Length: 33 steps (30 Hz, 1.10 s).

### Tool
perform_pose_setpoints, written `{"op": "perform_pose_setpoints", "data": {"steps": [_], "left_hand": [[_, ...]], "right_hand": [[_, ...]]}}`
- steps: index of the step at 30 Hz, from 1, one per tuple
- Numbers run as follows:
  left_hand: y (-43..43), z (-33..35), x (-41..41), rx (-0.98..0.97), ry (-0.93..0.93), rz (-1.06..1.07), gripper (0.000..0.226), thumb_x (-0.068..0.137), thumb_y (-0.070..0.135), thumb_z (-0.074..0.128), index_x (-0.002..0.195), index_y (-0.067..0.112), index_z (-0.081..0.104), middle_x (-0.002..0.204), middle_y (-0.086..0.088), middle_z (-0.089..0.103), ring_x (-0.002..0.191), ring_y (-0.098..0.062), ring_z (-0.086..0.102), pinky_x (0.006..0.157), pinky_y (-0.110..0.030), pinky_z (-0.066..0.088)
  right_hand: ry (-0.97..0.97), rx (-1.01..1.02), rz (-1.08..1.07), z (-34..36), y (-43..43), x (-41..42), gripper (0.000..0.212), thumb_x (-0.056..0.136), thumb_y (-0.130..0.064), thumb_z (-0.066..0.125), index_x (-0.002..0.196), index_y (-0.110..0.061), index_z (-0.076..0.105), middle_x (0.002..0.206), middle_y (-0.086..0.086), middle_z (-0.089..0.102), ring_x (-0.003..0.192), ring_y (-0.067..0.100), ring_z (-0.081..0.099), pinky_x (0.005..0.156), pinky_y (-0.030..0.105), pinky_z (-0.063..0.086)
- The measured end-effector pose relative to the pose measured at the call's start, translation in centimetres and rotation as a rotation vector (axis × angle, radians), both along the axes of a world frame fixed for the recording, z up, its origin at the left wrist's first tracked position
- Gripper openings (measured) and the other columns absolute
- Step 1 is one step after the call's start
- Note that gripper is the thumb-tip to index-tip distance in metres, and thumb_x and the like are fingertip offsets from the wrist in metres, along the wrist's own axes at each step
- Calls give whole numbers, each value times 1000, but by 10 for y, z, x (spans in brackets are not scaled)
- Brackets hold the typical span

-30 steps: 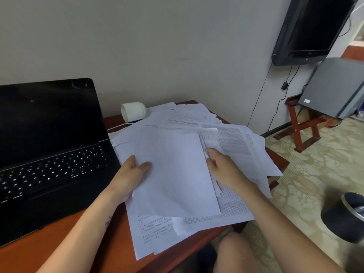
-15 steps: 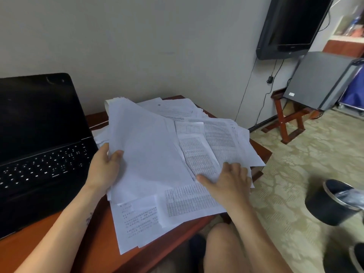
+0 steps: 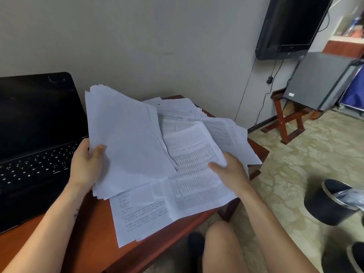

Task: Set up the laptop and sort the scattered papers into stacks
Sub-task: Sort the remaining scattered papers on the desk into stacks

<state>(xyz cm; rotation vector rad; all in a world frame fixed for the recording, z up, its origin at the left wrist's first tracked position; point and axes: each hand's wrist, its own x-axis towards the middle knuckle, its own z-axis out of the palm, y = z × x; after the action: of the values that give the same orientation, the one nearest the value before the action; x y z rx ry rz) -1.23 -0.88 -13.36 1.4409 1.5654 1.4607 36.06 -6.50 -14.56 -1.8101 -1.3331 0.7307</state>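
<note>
1. We see one laptop point(image 3: 35, 134) at the left of the frame. It stands open on the red-brown desk point(image 3: 88, 239), its screen dark and its keys facing us.
2. We count two hands, both on paper near the middle of the frame.
3. The left hand point(image 3: 86, 166) grips one bundle of sheets point(image 3: 128, 138). The thumb lies across the blank front and the fingers are behind it. The bundle is tilted up off the desk, and its top edge reaches in front of the wall.
4. The right hand point(image 3: 230, 172) pinches one printed sheet point(image 3: 193, 148) at its lower right corner. The thumb lies along the sheet's lower edge, and the fingertips are hidden beneath the paper.
5. The loose papers point(image 3: 197, 192) lie overlapping across the right half of the desk, with some hanging over its front and right edges. We cannot count them.
6. One television point(image 3: 291, 26) hangs at the upper right, and one black bin point(image 3: 327, 205) stands on the floor at the lower right.
</note>
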Motion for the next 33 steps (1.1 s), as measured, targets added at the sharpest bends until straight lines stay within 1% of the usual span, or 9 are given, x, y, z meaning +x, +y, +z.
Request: {"op": "perform_pose_setpoints", "data": {"steps": [4,7,9,15,18,24,29,31,33], "left_hand": [[0,4,-9,26,-32,34,18,107,18,56,94,31,58,99,10,66,90,-8,64,73,-30,49],[2,4,-15,33,-58,47,19,106,18,56,93,32,58,99,10,67,90,-9,64,75,-30,50],[4,4,-18,23,-82,46,17,106,19,56,95,31,59,101,8,68,92,-12,65,80,-34,52],[3,2,-10,-27,-141,4,15,107,19,55,102,32,60,106,11,69,98,-9,66,77,-29,51],[3,-1,0,-76,-194,-55,13,107,20,57,105,32,62,110,6,72,102,-17,71,80,-33,55],[-1,-7,23,-166,-270,-193,20,107,16,57,121,25,67,117,-1,77,107,-24,75,99,-53,56],[-2,-11,25,-227,-275,-231,19,107,25,57,122,19,67,114,-3,78,104,-28,75,99,-58,56],[-2,-10,24,-236,-202,-248,20,106,31,58,121,20,66,112,-1,78,101,-26,76,95,-57,58],[-2,-8,23,-253,-149,-249,26,104,39,61,119,18,66,109,0,79,98,-23,77,93,-55,60]], "right_hand": [[91,98,-74,6,0,15,17,97,-33,65,110,-24,68,101,-10,71,93,10,67,72,29,52],[70,112,-127,2,1,24,15,97,-33,64,106,-24,71,97,-10,73,90,12,69,70,30,52],[91,127,-164,0,2,28,14,96,-34,65,103,-25,73,96,-10,74,91,14,70,77,36,57],[432,200,-270,10,-1,33,11,95,-29,70,104,-24,74,100,-2,76,96,23,72,83,44,60],[534,183,-222,20,0,29,14,94,-29,72,107,-25,75,100,-3,77,95,21,73,82,44,61],[547,105,-66,22,15,-8,14,97,-30,67,109,-26,74,99,-6,78,90,14,74,72,32,58],[389,81,109,9,28,-45,25,102,-28,60,125,-25,70,111,-11,75,101,7,71,87,27,57],[313,108,164,6,31,-60,25,102,-26,59,125,-27,68,112,-15,73,101,-1,68,82,17,54],[242,140,183,1,37,-73,23,102,-25,58,124,-27,64,113,-19,70,101,-3,66,80,14,52]]}}
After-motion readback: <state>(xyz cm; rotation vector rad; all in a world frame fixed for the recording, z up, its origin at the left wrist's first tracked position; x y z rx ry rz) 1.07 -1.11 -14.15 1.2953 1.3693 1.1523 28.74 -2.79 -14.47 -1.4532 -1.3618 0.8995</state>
